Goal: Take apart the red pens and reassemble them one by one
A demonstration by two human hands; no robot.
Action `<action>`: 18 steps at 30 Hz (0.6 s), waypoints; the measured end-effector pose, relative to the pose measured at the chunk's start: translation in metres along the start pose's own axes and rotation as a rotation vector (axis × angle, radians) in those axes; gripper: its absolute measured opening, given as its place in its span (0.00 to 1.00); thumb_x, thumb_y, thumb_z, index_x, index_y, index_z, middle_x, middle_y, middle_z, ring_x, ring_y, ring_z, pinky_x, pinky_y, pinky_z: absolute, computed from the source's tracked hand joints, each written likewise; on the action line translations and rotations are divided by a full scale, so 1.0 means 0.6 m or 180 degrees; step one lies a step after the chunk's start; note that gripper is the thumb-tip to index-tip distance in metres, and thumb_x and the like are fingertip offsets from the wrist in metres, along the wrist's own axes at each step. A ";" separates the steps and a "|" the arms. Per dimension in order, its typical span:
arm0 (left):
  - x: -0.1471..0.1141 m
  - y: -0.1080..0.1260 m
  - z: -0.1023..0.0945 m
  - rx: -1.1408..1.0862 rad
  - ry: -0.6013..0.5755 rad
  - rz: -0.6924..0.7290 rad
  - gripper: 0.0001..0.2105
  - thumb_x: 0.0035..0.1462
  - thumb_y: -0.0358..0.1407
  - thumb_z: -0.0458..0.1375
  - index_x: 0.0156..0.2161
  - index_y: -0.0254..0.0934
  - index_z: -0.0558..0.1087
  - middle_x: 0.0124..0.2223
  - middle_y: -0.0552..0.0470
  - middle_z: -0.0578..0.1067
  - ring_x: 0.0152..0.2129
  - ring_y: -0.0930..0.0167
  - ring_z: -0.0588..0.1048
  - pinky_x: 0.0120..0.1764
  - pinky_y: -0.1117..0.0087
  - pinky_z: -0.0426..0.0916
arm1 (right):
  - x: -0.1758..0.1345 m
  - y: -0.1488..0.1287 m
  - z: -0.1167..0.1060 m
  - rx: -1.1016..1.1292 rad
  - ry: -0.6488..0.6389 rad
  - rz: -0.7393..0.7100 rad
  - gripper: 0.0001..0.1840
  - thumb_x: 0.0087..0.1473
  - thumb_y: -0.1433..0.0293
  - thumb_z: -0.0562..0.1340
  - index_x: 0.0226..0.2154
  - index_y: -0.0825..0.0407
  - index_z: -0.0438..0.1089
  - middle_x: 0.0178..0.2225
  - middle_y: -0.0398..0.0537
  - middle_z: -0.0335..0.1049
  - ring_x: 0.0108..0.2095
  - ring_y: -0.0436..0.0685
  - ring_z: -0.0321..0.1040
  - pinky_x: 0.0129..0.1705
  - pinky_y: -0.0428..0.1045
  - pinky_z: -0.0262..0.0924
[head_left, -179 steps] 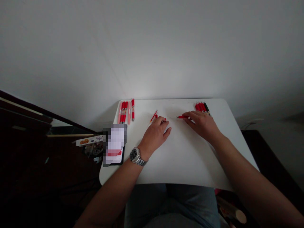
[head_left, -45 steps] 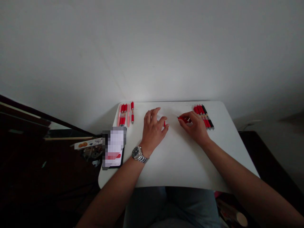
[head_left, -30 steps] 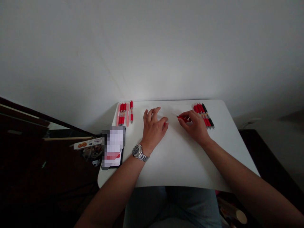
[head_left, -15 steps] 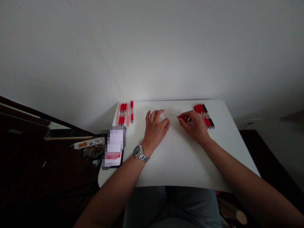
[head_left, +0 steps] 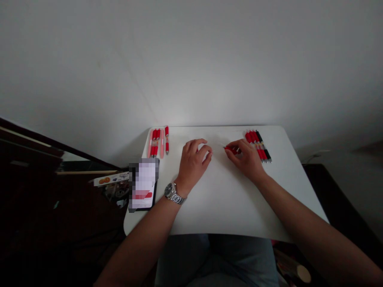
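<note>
My right hand [head_left: 245,159] pinches a red pen part [head_left: 230,150] between thumb and fingertips, over the middle of the table. A thin pale piece pokes out of its left end. Opposite, my left hand [head_left: 194,161] is closed with bent fingers, and a bit of red shows between them; what it holds is mostly hidden. A gap separates the two hands. Just beyond my right hand lies a row of several red pens [head_left: 253,137] with a black pen [head_left: 263,144] at its right side.
At the far left lie pink pens [head_left: 162,143], red pens [head_left: 154,149] and a separate red pen [head_left: 167,140]. A phone [head_left: 146,185] rests at the left edge of the white table [head_left: 221,211]. Behind it stands a wall [head_left: 191,71].
My left hand has shifted slightly left and its fingers have curled in more. My right hand keeps its place with the red pen part.
</note>
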State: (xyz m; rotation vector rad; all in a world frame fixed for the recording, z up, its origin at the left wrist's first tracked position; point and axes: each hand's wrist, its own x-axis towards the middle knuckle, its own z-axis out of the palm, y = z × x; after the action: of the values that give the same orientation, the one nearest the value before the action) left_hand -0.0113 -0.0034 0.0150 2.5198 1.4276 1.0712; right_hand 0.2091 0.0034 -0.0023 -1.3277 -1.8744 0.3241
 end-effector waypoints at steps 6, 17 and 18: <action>-0.006 -0.004 -0.008 -0.0587 0.0223 -0.0226 0.03 0.68 0.33 0.55 0.45 0.39 0.69 0.42 0.49 0.76 0.41 0.67 0.74 0.47 0.63 0.71 | -0.001 -0.008 -0.001 0.0135 -0.0160 -0.0125 0.07 0.62 0.64 0.63 0.39 0.50 0.71 0.35 0.49 0.72 0.32 0.56 0.70 0.36 0.53 0.68; -0.014 -0.011 -0.004 -0.1133 0.0369 -0.0396 0.03 0.67 0.32 0.57 0.45 0.40 0.70 0.40 0.52 0.77 0.37 0.73 0.77 0.44 0.68 0.73 | -0.005 -0.016 -0.004 0.0281 -0.0445 -0.0287 0.08 0.63 0.62 0.61 0.39 0.49 0.70 0.35 0.50 0.71 0.35 0.58 0.69 0.37 0.54 0.67; -0.015 -0.012 -0.004 -0.1132 0.0364 -0.0393 0.03 0.67 0.33 0.57 0.45 0.40 0.70 0.40 0.52 0.77 0.37 0.73 0.77 0.45 0.68 0.73 | -0.006 -0.016 -0.004 0.0294 -0.0447 -0.0296 0.08 0.63 0.62 0.61 0.40 0.49 0.70 0.35 0.50 0.71 0.35 0.58 0.69 0.37 0.54 0.67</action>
State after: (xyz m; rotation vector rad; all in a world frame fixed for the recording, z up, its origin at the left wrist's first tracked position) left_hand -0.0208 -0.0069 0.0097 2.1284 1.2632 1.3287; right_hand 0.2046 -0.0042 0.0036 -1.1782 -2.0053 0.4604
